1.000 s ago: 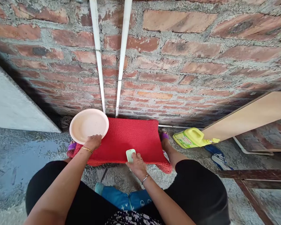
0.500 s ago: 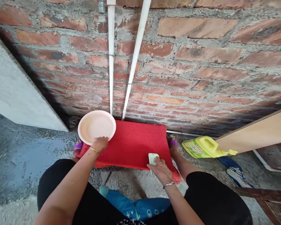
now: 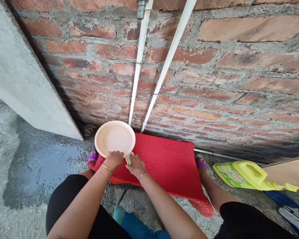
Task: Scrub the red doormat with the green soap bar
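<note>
Ok, L hand (image 3: 116, 160) is closed on the near rim of the pale pink basin (image 3: 114, 136), prob. to steady it; basin's at the L end of the red cloth (image 3: 166, 162), mouth up, roughly round, so no real long axis. R hand (image 3: 136, 164) is curled round a pale green block (image 3: 128, 158), maybe a brush but mostly hidden, long axis angled away from the person, far end right by the rim. Cloth runs lengthwise L–R nr the brick wall (image 3: 214, 84), presumably for easy reach.
</note>
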`<action>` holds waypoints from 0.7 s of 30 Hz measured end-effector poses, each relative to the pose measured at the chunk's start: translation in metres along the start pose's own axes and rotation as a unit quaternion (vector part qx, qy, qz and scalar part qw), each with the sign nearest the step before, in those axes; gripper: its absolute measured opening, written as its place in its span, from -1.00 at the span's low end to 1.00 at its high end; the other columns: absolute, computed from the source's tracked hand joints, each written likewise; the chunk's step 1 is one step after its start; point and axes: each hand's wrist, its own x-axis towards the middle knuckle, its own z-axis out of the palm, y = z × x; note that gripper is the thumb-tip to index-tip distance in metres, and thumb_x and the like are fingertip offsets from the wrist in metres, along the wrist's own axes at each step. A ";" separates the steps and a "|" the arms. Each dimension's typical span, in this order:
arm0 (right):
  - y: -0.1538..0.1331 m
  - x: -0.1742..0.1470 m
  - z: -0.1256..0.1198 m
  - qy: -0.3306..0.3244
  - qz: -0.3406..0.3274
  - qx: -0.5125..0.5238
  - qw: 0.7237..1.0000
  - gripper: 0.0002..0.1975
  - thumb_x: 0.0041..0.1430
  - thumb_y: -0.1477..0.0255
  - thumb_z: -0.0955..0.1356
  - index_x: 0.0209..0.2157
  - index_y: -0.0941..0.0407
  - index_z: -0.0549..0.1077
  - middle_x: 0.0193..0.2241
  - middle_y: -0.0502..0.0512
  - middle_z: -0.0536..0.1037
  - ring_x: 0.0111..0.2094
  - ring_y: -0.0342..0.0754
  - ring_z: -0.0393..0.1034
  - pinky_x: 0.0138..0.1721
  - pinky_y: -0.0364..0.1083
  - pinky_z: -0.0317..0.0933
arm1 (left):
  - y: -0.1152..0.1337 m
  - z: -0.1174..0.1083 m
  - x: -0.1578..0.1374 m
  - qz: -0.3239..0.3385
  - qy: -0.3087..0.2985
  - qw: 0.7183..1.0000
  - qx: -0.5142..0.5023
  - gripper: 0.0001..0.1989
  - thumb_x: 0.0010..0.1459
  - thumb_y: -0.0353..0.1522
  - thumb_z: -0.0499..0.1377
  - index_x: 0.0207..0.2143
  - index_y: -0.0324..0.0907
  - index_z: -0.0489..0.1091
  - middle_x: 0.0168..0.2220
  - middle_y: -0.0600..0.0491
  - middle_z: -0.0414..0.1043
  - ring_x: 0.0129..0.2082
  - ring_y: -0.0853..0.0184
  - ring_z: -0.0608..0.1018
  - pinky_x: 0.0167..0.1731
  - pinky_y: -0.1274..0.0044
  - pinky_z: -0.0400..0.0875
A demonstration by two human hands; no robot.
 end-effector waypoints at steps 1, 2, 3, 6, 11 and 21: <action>0.004 0.001 0.000 -0.003 0.010 -0.002 1.000 -0.52 0.09 0.27 0.38 0.07 0.04 0.33 0.06 0.21 0.38 0.03 0.11 0.38 -0.09 -0.02 0.24 | 0.000 0.001 0.000 0.002 0.002 1.000 0.000 -0.67 0.29 -0.38 -0.01 0.06 -0.22 0.34 0.03 -0.23 0.46 0.04 0.06 0.51 -0.07 0.18 0.43; 0.012 0.002 -0.001 -0.005 0.027 -0.003 1.000 -0.52 0.10 0.25 0.37 0.06 0.05 0.33 0.05 0.21 0.38 0.02 0.11 0.39 -0.08 -0.01 0.24 | 0.001 0.002 0.001 0.003 0.004 1.000 0.001 -0.68 0.29 -0.38 -0.01 0.05 -0.22 0.35 0.02 -0.22 0.46 0.03 0.06 0.52 -0.08 0.18 0.43; 0.021 0.002 -0.002 -0.006 0.047 -0.003 0.999 -0.53 0.11 0.23 0.37 0.05 0.05 0.33 0.04 0.21 0.38 0.01 0.10 0.39 -0.08 -0.01 0.24 | 0.001 0.003 0.001 0.002 0.005 1.000 0.001 -0.68 0.29 -0.38 -0.01 0.04 -0.22 0.35 0.01 -0.23 0.47 0.02 0.06 0.52 -0.09 0.18 0.43; 0.048 0.000 -0.008 -0.008 0.117 0.008 0.993 -0.56 0.11 0.21 0.36 0.02 0.04 0.33 0.03 0.20 0.39 0.00 0.09 0.40 -0.08 -0.01 0.24 | 0.002 0.008 0.005 0.002 0.019 1.000 -0.003 -0.68 0.28 -0.39 -0.01 0.03 -0.24 0.37 0.01 -0.26 0.47 0.01 0.03 0.52 -0.12 0.15 0.43; 0.045 0.010 -0.013 0.008 0.154 0.055 0.987 -0.57 0.12 0.14 0.36 -0.02 0.03 0.34 -0.03 0.16 0.42 -0.05 0.07 0.44 -0.10 -0.01 0.24 | 0.003 0.014 0.011 -0.002 0.020 1.000 -0.014 -0.67 0.27 -0.38 0.02 0.03 -0.26 0.38 0.00 -0.29 0.48 0.00 0.01 0.53 -0.13 0.12 0.43; 0.039 0.028 -0.013 0.018 0.151 0.061 0.986 -0.51 0.11 0.12 0.37 0.03 0.01 0.30 0.02 0.18 0.39 -0.01 0.08 0.42 -0.09 0.00 0.24 | 0.001 0.015 0.014 0.000 0.016 1.000 -0.016 -0.67 0.26 -0.37 0.02 0.04 -0.25 0.37 0.00 -0.27 0.48 0.00 0.01 0.53 -0.14 0.14 0.43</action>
